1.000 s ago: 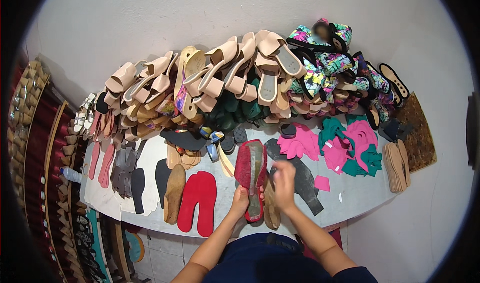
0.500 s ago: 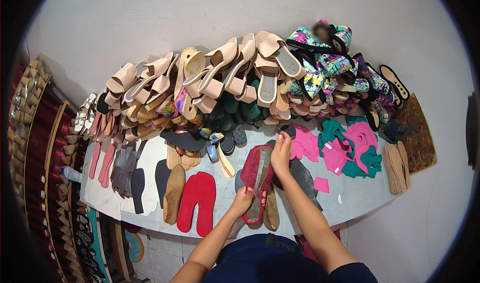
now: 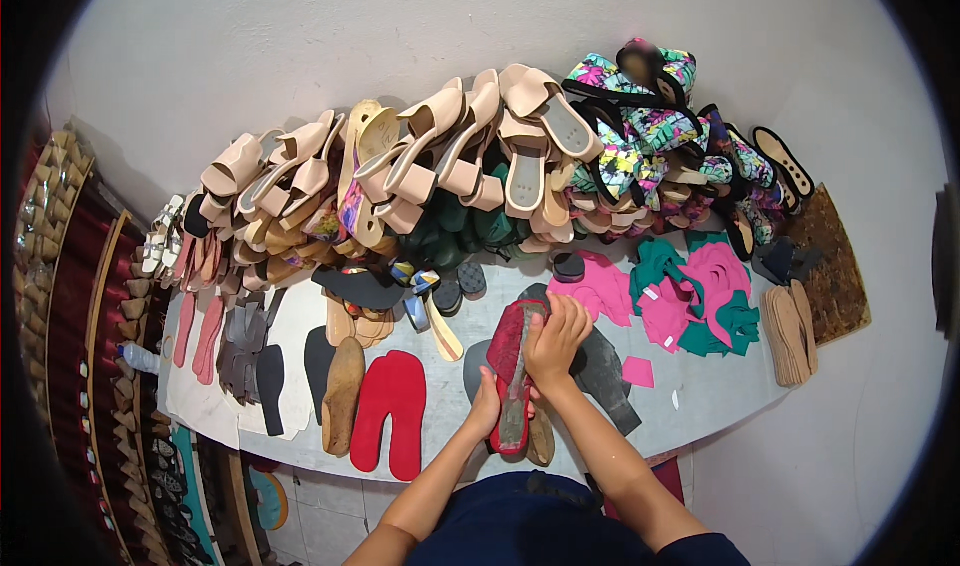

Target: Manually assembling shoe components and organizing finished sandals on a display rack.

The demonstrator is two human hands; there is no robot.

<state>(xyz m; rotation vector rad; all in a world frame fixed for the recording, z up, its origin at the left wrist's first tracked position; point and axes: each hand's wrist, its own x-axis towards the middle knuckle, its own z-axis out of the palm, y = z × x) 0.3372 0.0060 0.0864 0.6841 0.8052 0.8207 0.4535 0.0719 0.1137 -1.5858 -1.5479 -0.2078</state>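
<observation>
The left hand is wrapped round the lower half of a red-covered sole, its thumb side on the left edge and some fingertips showing at the right, so it has a firm grasp. The right hand is now laid against the upper right edge; half a second ago it stood straighter there, its fingers reaching up past that edge. With both hands on the piece, the work at that edge looks steadied from two sides, though whether the right fingers pinch it or only press I cannot tell. The sole lies between the palms, tilted and raised over the table, its worn greyish strip facing up. Just below and to the right of it, partly hidden, is a brown shoe last; dark grey sheet material lies right of the right wrist. Farther left are a joined pair of red soles and a tan last. Beyond the hands come pink cloth pieces, then piled beige sandals along the wall.
</observation>
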